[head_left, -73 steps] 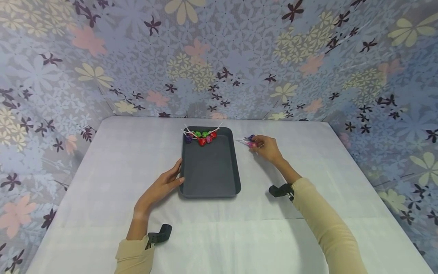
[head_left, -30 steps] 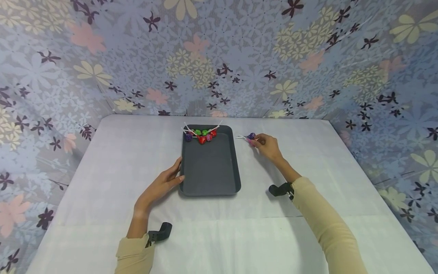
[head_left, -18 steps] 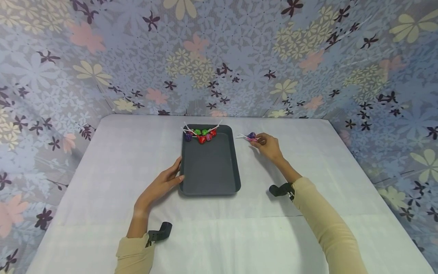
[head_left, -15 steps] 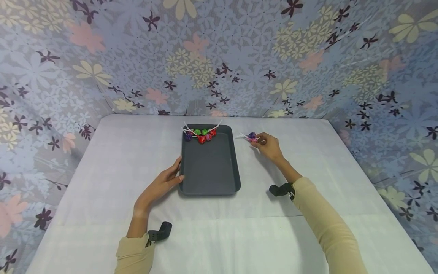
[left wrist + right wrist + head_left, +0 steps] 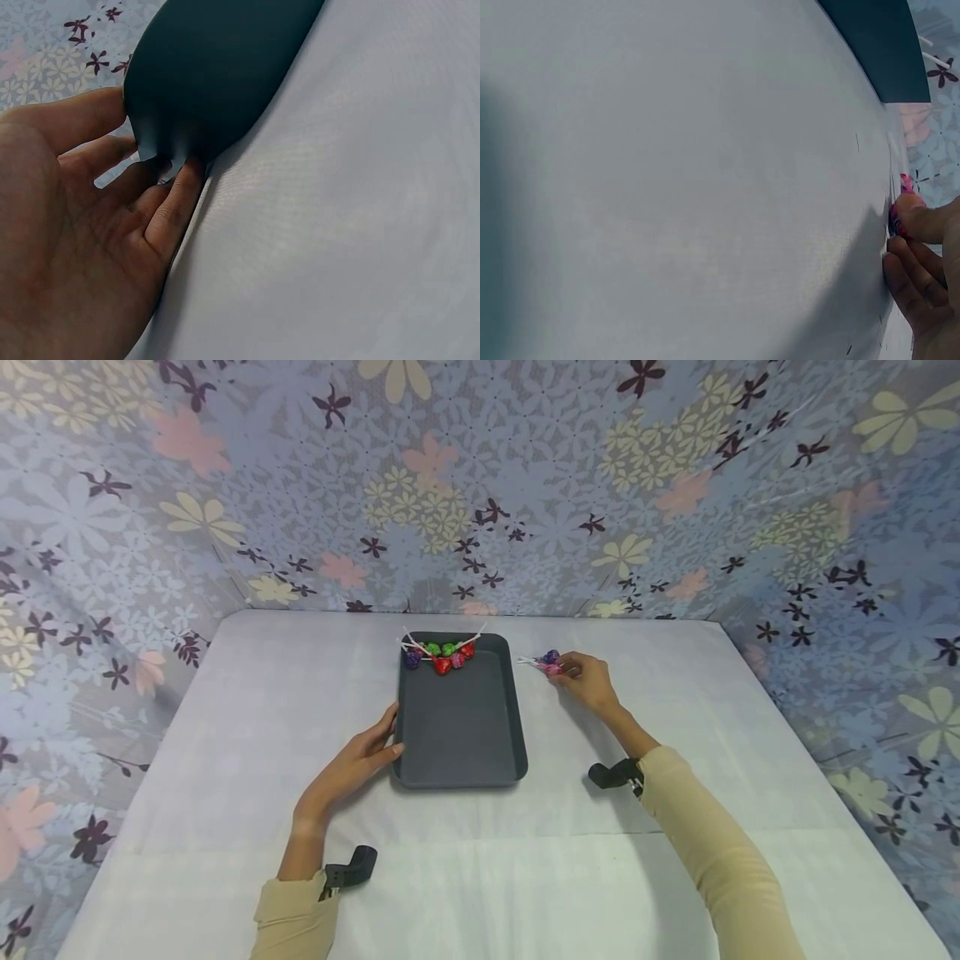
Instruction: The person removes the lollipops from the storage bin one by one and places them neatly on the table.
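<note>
From afar, I have the right hand [image 5: 590, 683] pinching the pink lollipop [image 5: 552, 669], right of the tray [image 5: 461, 727], with the purple lollipop [image 5: 551, 656] beside it, while the left hand [image 5: 356, 764] grips the tray's edge. I'd pinch lightly so the 2 sticks [image 5: 527, 660] don't splay.

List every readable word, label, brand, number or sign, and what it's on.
None readable.
Lollipops in the tray: any print too small to read.
Pink lollipop in the right hand: too small, partly covered.
Tray: no lettering visible.
Backdrop: printed flowers, no text visible.
</note>
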Motion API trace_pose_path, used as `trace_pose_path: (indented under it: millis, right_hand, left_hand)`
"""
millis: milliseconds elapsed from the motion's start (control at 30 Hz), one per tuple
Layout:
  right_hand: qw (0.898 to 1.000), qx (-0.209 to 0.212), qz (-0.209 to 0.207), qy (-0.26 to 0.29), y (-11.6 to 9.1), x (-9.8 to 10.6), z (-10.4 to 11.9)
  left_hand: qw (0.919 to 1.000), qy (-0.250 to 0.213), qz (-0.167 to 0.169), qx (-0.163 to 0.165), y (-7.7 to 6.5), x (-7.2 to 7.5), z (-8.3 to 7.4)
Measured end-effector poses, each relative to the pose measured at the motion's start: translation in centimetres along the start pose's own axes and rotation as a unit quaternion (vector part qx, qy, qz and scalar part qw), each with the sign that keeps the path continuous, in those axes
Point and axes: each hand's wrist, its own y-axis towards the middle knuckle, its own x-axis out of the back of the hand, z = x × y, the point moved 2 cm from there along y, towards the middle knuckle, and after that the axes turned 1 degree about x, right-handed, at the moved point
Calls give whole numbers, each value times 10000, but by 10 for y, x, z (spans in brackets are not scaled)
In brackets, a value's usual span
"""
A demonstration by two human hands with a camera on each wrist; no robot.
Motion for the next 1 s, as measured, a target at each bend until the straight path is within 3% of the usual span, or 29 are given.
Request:
trace_pose_path:
  millis: [1000]
  right_hand:
    - [9997, -123, 190, -38, -1, 1, -2]
  left_hand:
    - [10000, -40, 75, -8, -2, 0, -2]
